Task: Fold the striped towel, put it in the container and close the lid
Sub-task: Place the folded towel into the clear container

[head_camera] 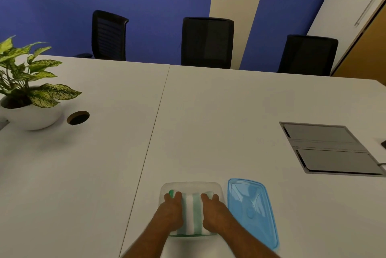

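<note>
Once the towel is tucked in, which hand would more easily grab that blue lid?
Probably the right hand: the blue lid lies on the table just beside it, right of the container. The left hand would have to cross over the striped towel.

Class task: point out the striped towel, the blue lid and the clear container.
striped towel (pixel 192 214), head view, middle stripes between the hands.
blue lid (pixel 251 209), head view, centre panel.
clear container (pixel 191 185), head view, far rim.

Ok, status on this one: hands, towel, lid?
Left hand and right hand both pressing the folded striped towel down inside the clear container. Blue lid off, flat on table, right of container. Nothing in the way.
</note>
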Available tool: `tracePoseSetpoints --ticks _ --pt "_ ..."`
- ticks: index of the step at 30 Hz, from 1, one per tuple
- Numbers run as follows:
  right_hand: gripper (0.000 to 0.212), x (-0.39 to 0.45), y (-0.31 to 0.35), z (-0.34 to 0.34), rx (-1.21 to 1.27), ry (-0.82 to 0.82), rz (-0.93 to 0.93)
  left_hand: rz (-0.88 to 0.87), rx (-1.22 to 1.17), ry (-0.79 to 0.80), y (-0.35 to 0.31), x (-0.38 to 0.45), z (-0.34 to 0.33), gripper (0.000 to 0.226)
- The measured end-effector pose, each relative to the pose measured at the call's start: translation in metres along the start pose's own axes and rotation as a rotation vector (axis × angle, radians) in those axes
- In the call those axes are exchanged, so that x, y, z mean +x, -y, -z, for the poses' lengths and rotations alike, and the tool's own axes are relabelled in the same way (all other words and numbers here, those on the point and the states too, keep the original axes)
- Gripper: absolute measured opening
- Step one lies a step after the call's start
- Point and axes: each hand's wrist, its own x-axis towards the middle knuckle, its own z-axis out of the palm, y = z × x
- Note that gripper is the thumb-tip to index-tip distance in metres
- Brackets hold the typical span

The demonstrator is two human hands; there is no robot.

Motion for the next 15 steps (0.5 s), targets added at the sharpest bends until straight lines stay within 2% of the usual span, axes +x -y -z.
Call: tracePoseSetpoints --ticks 5,8,11,13,15 --pt "0.081 0.000 0.005 -0.008 -0.089 -0.038 -0.025 0.008 0.123 -0.067 -0.002 -0.005 -0.004 0.079" --pt "0.078 -0.001 0.007 -0.009 -0.122 -0.055 -0.031 0.011 0.153 -0.124 -0.005 -0.010 -0.007 0.069" --pt "0.085 -0.005 0.010 -0.005 -0.119 -0.045 -0.035 -0.005 0.182 -0.188 -0.009 -0.016 -0.010 0.058" --pt "0.087 -0.010 0.010 0.000 -0.096 -0.052 -0.032 -0.022 0.273 -0.242 -0.014 -0.018 -0.008 0.060" --pt "0.079 -0.016 0.008 0.008 -0.049 -0.103 -0.003 -0.059 0.384 -0.258 -0.021 -0.021 -0.004 0.062"
